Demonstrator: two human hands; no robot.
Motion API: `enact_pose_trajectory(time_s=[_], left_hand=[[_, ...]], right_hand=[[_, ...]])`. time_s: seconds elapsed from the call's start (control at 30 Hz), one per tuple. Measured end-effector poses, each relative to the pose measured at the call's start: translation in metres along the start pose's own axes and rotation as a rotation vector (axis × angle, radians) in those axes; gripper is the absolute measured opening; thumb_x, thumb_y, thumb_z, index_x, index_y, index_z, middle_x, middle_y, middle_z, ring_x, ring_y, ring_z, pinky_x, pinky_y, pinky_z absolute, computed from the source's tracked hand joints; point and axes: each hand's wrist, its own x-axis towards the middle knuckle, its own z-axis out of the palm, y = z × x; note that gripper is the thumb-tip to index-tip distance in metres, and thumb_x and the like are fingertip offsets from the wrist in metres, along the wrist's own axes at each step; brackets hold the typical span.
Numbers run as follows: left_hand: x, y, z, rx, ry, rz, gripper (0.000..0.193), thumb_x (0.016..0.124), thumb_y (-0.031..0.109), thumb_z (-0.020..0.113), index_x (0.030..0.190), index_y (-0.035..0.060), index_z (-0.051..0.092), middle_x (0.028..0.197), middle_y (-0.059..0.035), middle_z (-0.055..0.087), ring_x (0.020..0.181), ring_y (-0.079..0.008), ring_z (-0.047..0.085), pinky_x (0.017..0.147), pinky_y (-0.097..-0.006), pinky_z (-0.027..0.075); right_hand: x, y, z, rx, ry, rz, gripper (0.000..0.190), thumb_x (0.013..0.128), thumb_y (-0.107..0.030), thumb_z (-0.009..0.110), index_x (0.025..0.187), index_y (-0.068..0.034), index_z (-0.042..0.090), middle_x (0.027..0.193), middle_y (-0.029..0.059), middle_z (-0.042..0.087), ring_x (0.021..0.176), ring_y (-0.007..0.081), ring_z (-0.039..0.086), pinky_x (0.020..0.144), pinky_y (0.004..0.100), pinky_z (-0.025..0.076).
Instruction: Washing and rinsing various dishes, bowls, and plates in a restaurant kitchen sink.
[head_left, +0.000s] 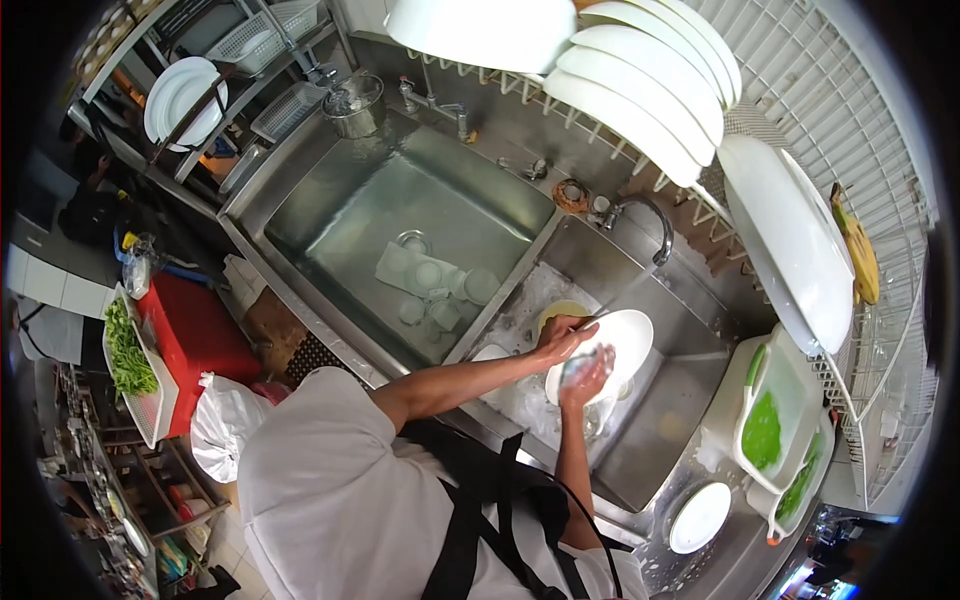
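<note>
My left hand (568, 343) grips the rim of a white oval dish (631, 337), held tilted over the right sink basin (637, 450). Against the dish's inner face is my right hand (592, 377), with a blurred, pale bluish scrubbing pad (576, 365) under its fingers. A thin stream of water runs from the curved tap (664, 232) towards the dish. Beneath my hands lies a soapy board or tray (517, 390), and a yellowish bowl (562, 309) is partly hidden behind my left hand. A white dish (491, 356) shows beside my left forearm.
The left basin (360, 202) holds water with several small dishes (427, 277) under it. A wire rack (810, 90) of white bowls (637, 97) hangs over the far edge. Plastic tubs (780, 405) and a white plate (700, 517) stand right; a red box (195, 330) is left.
</note>
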Motion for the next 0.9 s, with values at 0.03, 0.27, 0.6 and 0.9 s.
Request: enact_pose_trajectory(time_s=[0.03,0.27,0.6,0.9], left_hand=[[-0.008,0.021,0.007,0.045,-0.006,0.090,0.035,0.082,0.040,0.060,0.092,0.0079,0.069,0.069,-0.0049,0.063,0.067,-0.0107,0.055,0.062,-0.0283,0.041],[0.041,0.001,0.029,0.245,-0.123,0.040,0.043,0.079,0.052,0.060,0.089,0.0115,0.071,0.066,-0.0043,0.064,0.062,-0.0124,0.056,0.059,-0.0298,0.041],[0.085,0.020,0.041,0.370,-0.454,0.345,0.034,0.083,0.036,0.062,0.098,0.0052,0.067,0.065,-0.0097,0.062,0.058,-0.0100,0.053,0.057,-0.0301,0.044],[0.130,0.001,0.006,0.331,-0.231,0.193,0.037,0.083,0.038,0.061,0.078,0.0020,0.065,0.059,-0.0038,0.056,0.061,-0.0073,0.047,0.057,-0.0306,0.039]], right_hand=[[-0.004,0.024,-0.009,-0.117,0.004,0.095,0.040,0.092,-0.020,0.042,0.125,0.003,0.046,0.129,0.0240,0.045,0.124,0.0380,0.039,0.102,0.0452,0.032],[0.068,0.052,0.053,0.031,0.405,0.356,0.047,0.094,-0.029,0.042,0.125,0.006,0.043,0.130,0.0283,0.041,0.119,0.0422,0.039,0.103,0.0426,0.028],[0.115,0.040,0.053,0.613,0.704,0.837,0.052,0.095,-0.022,0.040,0.137,0.005,0.027,0.140,0.0278,0.027,0.132,0.0413,0.024,0.107,0.0471,0.021],[0.113,0.057,0.081,0.053,0.461,0.985,0.048,0.089,-0.032,0.047,0.121,0.004,0.048,0.126,0.0338,0.041,0.119,0.0484,0.037,0.102,0.0527,0.026]])
